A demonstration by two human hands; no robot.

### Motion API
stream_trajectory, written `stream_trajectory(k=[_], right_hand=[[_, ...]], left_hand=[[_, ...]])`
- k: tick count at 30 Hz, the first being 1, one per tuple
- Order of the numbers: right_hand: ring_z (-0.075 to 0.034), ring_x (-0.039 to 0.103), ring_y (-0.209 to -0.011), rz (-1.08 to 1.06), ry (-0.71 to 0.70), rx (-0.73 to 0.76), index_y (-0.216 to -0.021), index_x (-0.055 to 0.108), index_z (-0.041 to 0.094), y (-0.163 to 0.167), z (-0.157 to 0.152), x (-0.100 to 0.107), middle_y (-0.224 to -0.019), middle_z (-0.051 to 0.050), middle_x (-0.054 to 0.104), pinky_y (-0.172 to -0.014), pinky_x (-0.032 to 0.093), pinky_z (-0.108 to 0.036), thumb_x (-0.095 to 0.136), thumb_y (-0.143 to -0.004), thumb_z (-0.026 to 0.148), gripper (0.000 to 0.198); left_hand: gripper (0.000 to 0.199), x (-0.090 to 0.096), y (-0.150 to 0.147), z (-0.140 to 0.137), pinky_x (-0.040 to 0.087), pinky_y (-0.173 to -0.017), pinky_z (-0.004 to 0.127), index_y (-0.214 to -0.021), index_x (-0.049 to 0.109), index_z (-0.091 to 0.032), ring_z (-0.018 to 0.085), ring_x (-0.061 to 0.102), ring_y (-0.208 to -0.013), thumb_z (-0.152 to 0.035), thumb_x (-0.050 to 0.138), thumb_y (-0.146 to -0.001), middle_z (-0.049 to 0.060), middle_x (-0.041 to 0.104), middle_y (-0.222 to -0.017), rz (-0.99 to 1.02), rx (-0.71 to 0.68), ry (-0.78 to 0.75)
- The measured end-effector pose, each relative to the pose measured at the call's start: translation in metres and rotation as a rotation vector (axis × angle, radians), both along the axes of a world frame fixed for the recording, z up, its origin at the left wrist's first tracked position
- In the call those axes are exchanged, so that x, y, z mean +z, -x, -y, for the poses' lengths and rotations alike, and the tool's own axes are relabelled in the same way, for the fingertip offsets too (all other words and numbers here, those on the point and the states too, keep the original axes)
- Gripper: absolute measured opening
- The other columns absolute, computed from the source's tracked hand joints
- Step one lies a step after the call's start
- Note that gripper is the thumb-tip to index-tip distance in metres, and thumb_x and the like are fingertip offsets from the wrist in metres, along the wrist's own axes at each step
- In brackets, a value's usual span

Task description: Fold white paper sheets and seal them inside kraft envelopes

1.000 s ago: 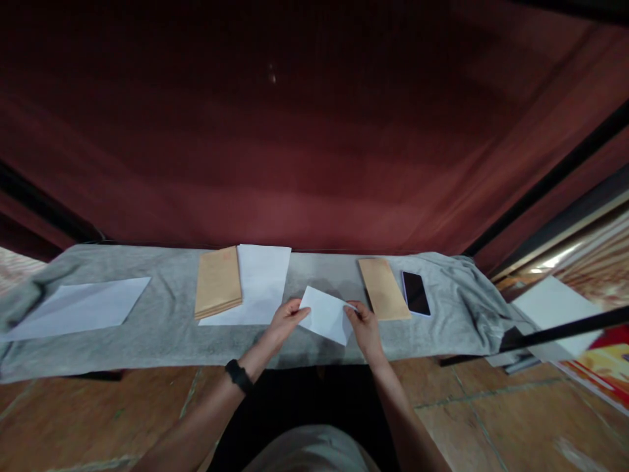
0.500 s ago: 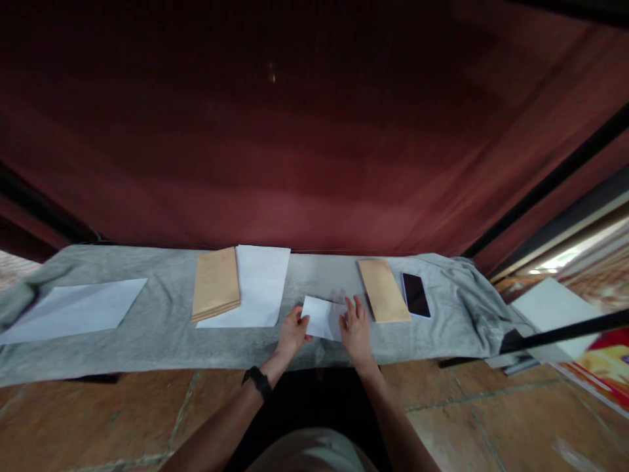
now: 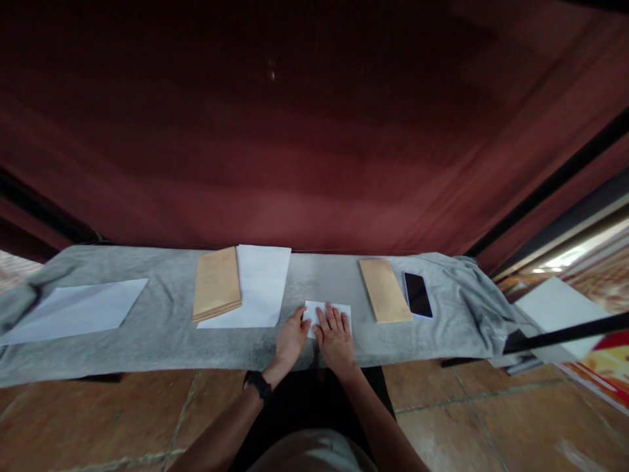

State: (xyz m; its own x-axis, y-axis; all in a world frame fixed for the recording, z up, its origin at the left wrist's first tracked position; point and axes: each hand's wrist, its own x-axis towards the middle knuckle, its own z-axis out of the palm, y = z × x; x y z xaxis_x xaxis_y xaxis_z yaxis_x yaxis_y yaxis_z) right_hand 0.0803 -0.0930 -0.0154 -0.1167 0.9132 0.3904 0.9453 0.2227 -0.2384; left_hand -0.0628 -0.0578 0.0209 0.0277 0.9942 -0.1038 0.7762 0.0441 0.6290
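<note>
A small folded sheet of white paper (image 3: 346,311) lies on the grey cloth in front of me. My left hand (image 3: 291,337) is at its left edge, thumb and fingers closed on that side. Across the paper my right hand (image 3: 336,339) is laid flat, fingers stretched out and a little spread, covering much of it. To the right of the paper is a single brown envelope (image 3: 386,291). To the left, a stack of brown envelopes (image 3: 216,283) partly overlaps some larger white paper (image 3: 263,286).
A dark-screened phone (image 3: 417,295) lies right of the single envelope. Another white sheet (image 3: 93,303) rests at the far left of the cloth-covered table (image 3: 171,351). Behind the table stands a dark red panel (image 3: 295,164). A black bar (image 3: 574,332) crosses the right side.
My right hand has moved left from the paper's right edge and now lies flat on it. The paper, which was tilted up, now lies flatter. My left hand stays at its left edge.
</note>
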Motion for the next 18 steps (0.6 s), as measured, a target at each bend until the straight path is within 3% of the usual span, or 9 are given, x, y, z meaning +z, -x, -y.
stream_trajectory(k=[11, 18], right_hand=[[-0.03, 0.043, -0.14, 0.065, 0.001, -0.091, -0.148, 0.045, 0.015, -0.028, 0.003, -0.005, -0.154, -0.017, 0.044, -0.114, 0.031, -0.05, 0.043, -0.102, 0.037, 0.051], [-0.029, 0.044, -0.139, 0.092, -0.006, -0.126, -0.151, 0.039, 0.007, -0.049, 0.007, -0.009, -0.151, -0.019, 0.046, -0.116, 0.028, -0.049, 0.032, -0.105, 0.043, 0.058]], left_hand=[[0.039, 0.013, -0.002, 0.003, 0.051, -0.084, 0.029, -0.136, 0.056, -0.019, 0.02, 0.072, -0.097, -0.024, 0.053, -0.097, 0.01, 0.074, -0.113, -0.134, 0.013, 0.094], [0.04, 0.014, -0.004, 0.009, 0.054, -0.079, 0.032, -0.139, 0.054, -0.021, 0.024, 0.073, -0.093, -0.03, 0.048, -0.1, 0.01, 0.077, -0.104, -0.296, 0.005, 0.062]])
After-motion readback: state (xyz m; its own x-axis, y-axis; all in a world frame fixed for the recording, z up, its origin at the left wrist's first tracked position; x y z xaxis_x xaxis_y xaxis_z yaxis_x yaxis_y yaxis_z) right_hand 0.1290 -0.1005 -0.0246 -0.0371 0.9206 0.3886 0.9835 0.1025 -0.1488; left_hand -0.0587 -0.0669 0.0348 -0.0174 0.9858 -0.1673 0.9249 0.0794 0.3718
